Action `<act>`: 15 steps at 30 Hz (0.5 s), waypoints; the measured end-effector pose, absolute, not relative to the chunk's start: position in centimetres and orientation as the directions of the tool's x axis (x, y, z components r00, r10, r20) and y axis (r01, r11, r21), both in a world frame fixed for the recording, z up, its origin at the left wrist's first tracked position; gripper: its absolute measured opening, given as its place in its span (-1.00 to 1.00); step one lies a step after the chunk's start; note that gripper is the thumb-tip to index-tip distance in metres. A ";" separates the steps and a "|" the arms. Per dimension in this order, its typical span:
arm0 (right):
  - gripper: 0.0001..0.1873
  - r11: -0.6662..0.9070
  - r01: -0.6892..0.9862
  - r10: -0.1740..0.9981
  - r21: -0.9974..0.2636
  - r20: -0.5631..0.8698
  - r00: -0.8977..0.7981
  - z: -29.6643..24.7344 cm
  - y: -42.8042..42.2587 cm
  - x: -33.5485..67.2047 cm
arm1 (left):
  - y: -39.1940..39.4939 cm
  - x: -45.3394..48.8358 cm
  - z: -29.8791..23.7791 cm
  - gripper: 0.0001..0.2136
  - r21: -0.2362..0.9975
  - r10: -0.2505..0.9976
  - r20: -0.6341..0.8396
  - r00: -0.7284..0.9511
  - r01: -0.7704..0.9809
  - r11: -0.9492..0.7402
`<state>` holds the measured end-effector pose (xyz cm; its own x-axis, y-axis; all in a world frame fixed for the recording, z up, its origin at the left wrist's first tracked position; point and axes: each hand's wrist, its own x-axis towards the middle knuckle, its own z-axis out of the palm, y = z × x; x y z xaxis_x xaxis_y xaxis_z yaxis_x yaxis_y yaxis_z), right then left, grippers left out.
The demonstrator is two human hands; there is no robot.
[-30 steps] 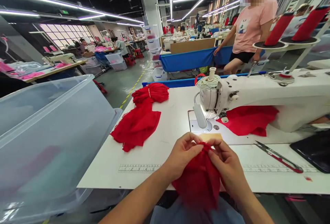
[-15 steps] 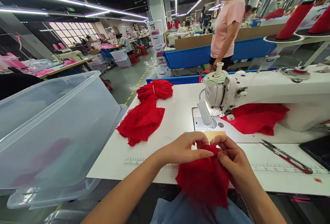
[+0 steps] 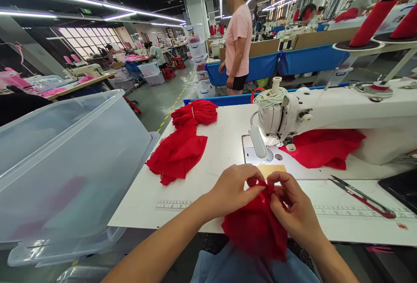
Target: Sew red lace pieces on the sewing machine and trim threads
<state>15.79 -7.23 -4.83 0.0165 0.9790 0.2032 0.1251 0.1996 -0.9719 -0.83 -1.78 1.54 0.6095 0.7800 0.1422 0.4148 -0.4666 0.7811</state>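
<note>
A piece of red fabric (image 3: 252, 226) hangs from my fingers over the table's front edge, down towards my lap. My left hand (image 3: 239, 189) pinches its top edge between thumb and fingers. Close beside it, my right hand (image 3: 289, 200) grips the same edge, fingers curled. Just beyond my hands stands the white sewing machine (image 3: 275, 120), its needle area over a metal plate (image 3: 254, 155). Another red fabric piece (image 3: 325, 146) lies under the machine's arm. A tan patch (image 3: 271, 170) on the table is partly hidden behind my fingers.
Thread snips (image 3: 363, 196) lie at right near a black object (image 3: 399, 192). A tied red fabric bundle (image 3: 195, 113) and a loose red piece (image 3: 179, 153) rest on the left of the table (image 3: 224, 144). Large plastic bins (image 3: 71, 161) stand left. A person in pink (image 3: 239, 40) stands beyond.
My hands keep hold of the red fabric; the fingers have shifted slightly along its top edge. The person in pink has moved left across the background.
</note>
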 end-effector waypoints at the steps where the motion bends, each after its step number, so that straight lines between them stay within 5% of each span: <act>1: -0.73 0.193 0.092 0.981 -0.977 0.194 0.011 -5.0 -7.2 15.8 | -1.9 -0.7 1.5 -0.98 0.774 0.787 0.166 0.594 0.416 -0.477; 10: -0.60 -0.220 -0.223 0.970 -0.950 -0.189 -0.152 -4.1 -7.2 15.4 | -2.7 -0.7 -0.9 -0.96 0.860 0.833 0.300 0.465 0.247 -0.448; 15: -0.60 -0.202 -0.176 0.978 -0.963 -0.209 0.025 -4.0 -8.0 14.4 | -2.6 -0.7 -0.7 -0.94 0.896 0.871 0.169 0.461 0.296 -0.331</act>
